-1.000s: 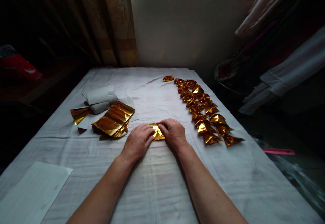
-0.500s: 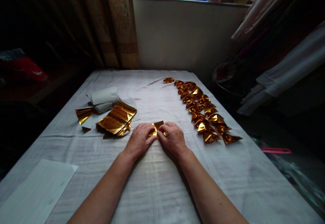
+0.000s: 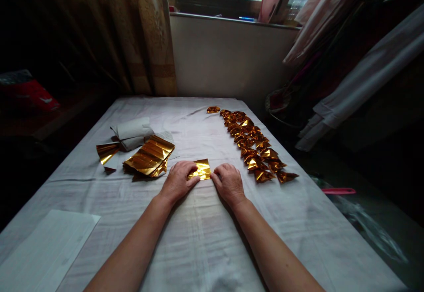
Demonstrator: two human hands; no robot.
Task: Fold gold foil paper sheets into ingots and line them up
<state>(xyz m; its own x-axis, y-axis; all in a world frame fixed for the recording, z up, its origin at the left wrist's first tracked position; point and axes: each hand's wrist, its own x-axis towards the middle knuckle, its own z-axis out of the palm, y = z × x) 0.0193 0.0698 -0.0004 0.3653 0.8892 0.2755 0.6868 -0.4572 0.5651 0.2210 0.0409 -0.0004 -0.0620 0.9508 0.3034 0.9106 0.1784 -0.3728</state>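
A small sheet of gold foil paper point(image 3: 202, 169) with crease lines lies on the cloth-covered table between my hands. My left hand point(image 3: 178, 178) grips its left part, with the thumb along the near edge and the fingers over the far side. My right hand point(image 3: 228, 180) is just off the sheet's right edge, fingers loosely curled and thumb apart, its tip close to the near right corner. To the left lies a stack of gold foil sheets point(image 3: 150, 156). On the right, several folded gold foil pieces point(image 3: 256, 150) form two rows.
One folded gold piece point(image 3: 213, 109) sits apart at the far side. Behind the stack is a crumpled white wrapper point(image 3: 132, 130), beside a fanned gold foil piece point(image 3: 107, 151). White paper point(image 3: 49, 248) lies front left. A pink handle point(image 3: 338, 191) shows beyond the right table edge.
My right hand has moved off the foil to the right, and more of the sheet now shows, lying flatter. The left hand stays on it. The view has tilted up and shifted.
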